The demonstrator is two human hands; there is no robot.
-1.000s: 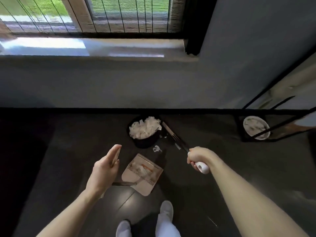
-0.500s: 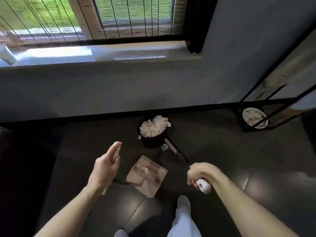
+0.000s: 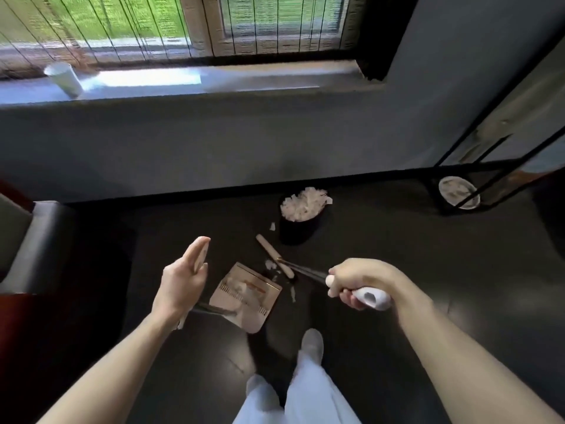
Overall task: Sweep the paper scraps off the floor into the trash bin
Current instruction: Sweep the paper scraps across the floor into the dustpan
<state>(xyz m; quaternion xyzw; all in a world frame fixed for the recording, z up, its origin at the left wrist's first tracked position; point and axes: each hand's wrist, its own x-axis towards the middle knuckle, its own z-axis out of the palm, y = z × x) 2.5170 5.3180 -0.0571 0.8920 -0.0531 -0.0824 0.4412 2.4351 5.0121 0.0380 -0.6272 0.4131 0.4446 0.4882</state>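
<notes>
Right hand (image 3: 357,284) grip clenched round broom (image 3: 274,255), scraps (image 3: 270,264) by its head, left hand (image 3: 183,281) grasping dustpan (image 3: 247,298)

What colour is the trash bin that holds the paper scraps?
The trash bin is black; the head view shows it.

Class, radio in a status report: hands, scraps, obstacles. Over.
Left hand holds dustpan; right hand grips broom. Scraps loose by broom, some in dustpan. Bin heaped full.
</notes>
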